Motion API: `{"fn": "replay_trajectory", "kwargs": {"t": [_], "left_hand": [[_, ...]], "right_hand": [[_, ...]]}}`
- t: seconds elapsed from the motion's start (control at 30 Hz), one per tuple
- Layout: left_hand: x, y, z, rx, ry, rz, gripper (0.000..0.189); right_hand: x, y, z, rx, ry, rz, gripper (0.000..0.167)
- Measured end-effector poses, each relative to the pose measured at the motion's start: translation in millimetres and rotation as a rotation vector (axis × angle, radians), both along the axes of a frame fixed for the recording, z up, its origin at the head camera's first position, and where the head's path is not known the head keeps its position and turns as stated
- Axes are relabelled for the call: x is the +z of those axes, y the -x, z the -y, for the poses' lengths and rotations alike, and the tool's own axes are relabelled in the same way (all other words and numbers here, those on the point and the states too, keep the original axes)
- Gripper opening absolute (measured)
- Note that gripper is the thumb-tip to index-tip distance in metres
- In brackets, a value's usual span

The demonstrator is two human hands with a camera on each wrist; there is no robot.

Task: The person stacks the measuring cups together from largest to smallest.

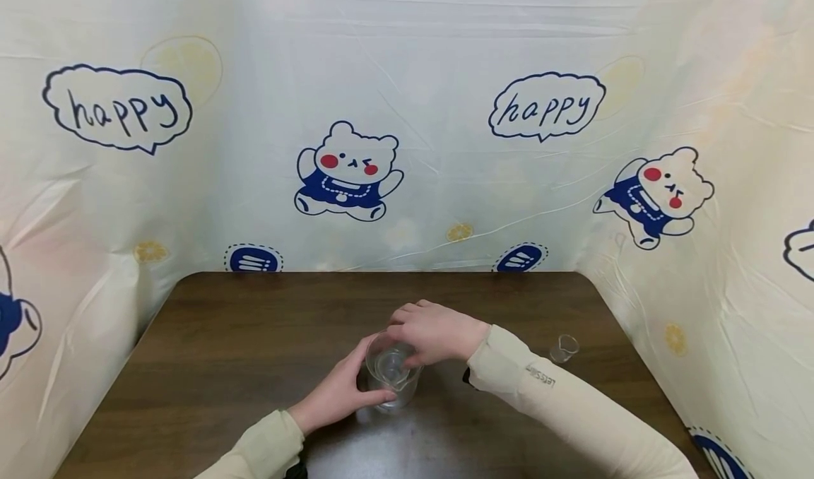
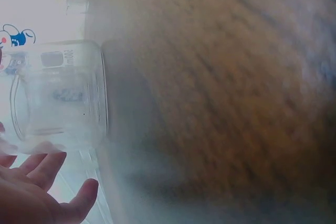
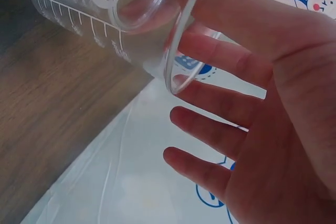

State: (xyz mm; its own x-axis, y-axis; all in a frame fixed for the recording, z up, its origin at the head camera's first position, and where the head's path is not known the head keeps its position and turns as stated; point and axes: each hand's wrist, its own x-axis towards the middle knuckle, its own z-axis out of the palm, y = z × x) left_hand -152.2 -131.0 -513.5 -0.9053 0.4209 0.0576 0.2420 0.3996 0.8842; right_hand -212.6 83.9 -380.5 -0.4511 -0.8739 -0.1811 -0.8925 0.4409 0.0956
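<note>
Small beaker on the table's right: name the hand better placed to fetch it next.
The right hand, I'd judge: though at the large beaker, it lies nearer the small beaker; the left hand is farther, gripping the large beaker.

Pale cream on the left sleeve, pale cream on the right sleeve, and now a faintly greenish left cuff and right cuff! Small dark lettering marks the right sleeve, and black pieces, identity unclear, peek out by both cuffs!
</note>
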Motion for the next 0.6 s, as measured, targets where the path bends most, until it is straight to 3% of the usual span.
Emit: {"fn": "replay_trajectory", "kwargs": {"t": [0.6], "left_hand": [[0.3, -0.4, -1.4, 0.009, 0.021, -0.023, 0.093]], "right_hand": [[18.6, -2.4, -34.2, -0.016, 0.097, 0.046, 0.03]]}}
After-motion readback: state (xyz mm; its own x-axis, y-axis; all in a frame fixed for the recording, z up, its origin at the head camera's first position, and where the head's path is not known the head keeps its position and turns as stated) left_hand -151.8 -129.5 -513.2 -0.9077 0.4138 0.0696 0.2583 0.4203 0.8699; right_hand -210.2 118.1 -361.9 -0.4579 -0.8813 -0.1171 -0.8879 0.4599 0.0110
